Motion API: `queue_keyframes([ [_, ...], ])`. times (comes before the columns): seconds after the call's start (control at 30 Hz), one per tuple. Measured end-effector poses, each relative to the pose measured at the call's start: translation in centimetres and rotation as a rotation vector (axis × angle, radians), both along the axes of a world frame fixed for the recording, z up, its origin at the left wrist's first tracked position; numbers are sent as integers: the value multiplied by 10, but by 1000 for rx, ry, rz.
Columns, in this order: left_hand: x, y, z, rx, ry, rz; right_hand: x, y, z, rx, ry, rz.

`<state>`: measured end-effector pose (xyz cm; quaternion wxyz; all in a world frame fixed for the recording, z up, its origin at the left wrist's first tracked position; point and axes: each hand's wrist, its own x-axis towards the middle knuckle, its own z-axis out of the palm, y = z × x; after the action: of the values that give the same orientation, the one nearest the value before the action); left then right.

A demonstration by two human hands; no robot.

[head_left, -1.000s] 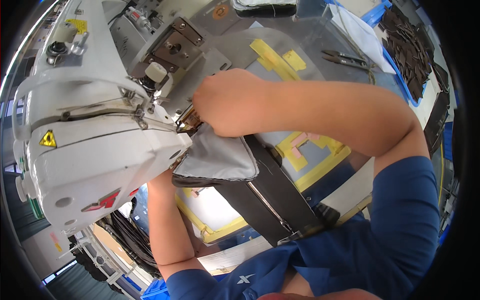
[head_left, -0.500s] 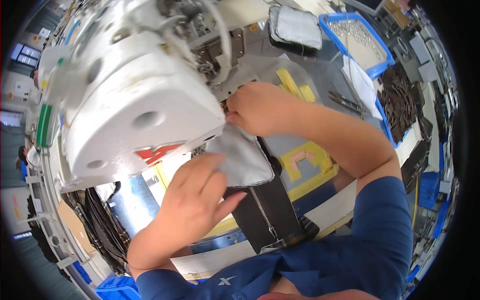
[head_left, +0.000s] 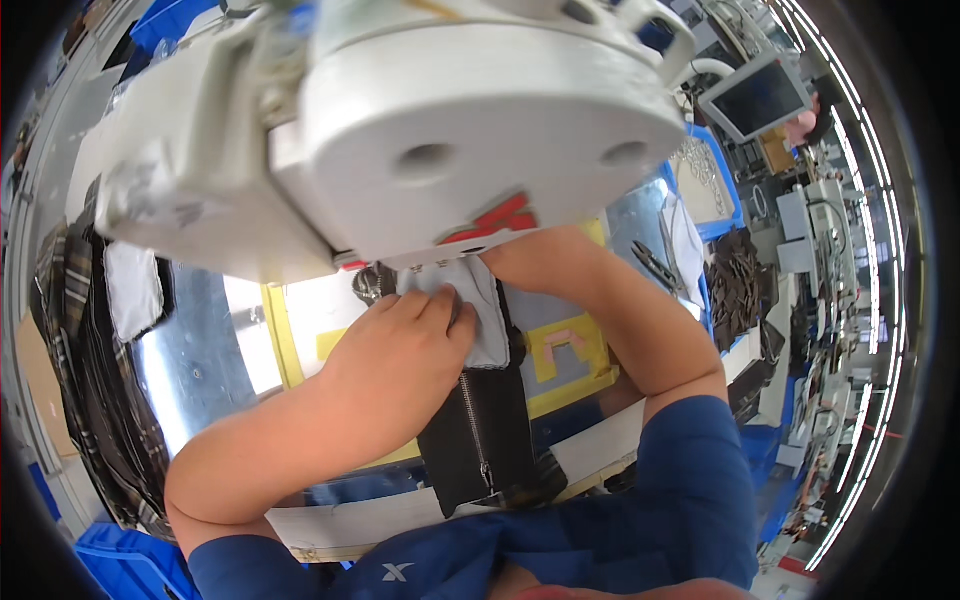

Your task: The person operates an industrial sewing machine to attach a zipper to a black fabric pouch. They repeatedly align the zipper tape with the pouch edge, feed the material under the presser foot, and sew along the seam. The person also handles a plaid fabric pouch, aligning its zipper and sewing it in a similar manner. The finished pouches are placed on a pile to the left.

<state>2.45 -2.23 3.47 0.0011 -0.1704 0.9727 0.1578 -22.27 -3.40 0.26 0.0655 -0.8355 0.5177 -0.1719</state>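
A white sewing machine head (head_left: 470, 130) with a red mark stands over the work and covers part of it. Under its lower edge lies a pale grey-white fabric piece (head_left: 488, 335), on top of a dark fabric strip (head_left: 505, 420) with a metal zipper (head_left: 475, 425) running towards me. My left hand (head_left: 415, 330) rests on the pale piece, fingers bent and laid on its surface, thumb a little apart. At the right edge of that piece is my right hand (head_left: 535, 262); the machine head hides its fingertips, so its grip does not show.
Yellow tape (head_left: 575, 385) marks the work surface at right. Dark scissors (head_left: 655, 265) lie beyond it, near a blue tray (head_left: 738, 205) of small metal parts and a heap of brown pieces (head_left: 738, 285). Dark and plaid garments (head_left: 85, 350) hang at left. A monitor (head_left: 757, 95) stands at far right.
The view has swung, so the machine head now sits more centrally and hides more. My left hand has come down onto the pale fabric. My right hand has drawn nearer, beside the fabric's edge.
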Motion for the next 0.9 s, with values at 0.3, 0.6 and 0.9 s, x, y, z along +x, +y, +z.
queue_keyframes([
  [0.3,0,8,6,-158,-109,-11,10,1,-10,124,93,-127],
  [0.6,-2,9,7,-151,-114,-5,-1,14,-5,131,-19,-130],
  [0.9,-2,9,9,-98,-152,5,9,6,-7,133,-50,-188],
])
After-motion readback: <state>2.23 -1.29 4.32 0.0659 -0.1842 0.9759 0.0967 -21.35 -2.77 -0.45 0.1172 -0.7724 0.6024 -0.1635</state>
